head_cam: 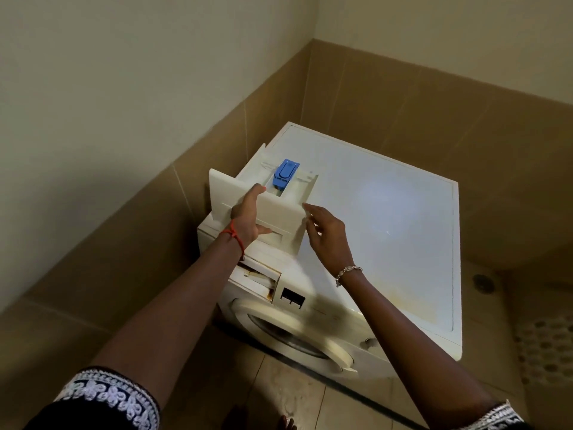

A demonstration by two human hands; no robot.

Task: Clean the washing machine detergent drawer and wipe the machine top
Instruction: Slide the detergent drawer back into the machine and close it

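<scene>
The white detergent drawer, with a blue insert, is out of its slot and lies over the front left corner of the washing machine top. My left hand grips the drawer's front panel, fingers over its top edge and thumb in the handle recess. My right hand hovers with straight fingers just beside the panel's right end, holding nothing. The empty drawer slot gapes on the machine's front, with brownish stains at its edge.
The machine stands in a corner of brown tiled walls. Its round door faces the tiled floor. A floor drain sits to the right of the machine. A foot shows at the bottom edge.
</scene>
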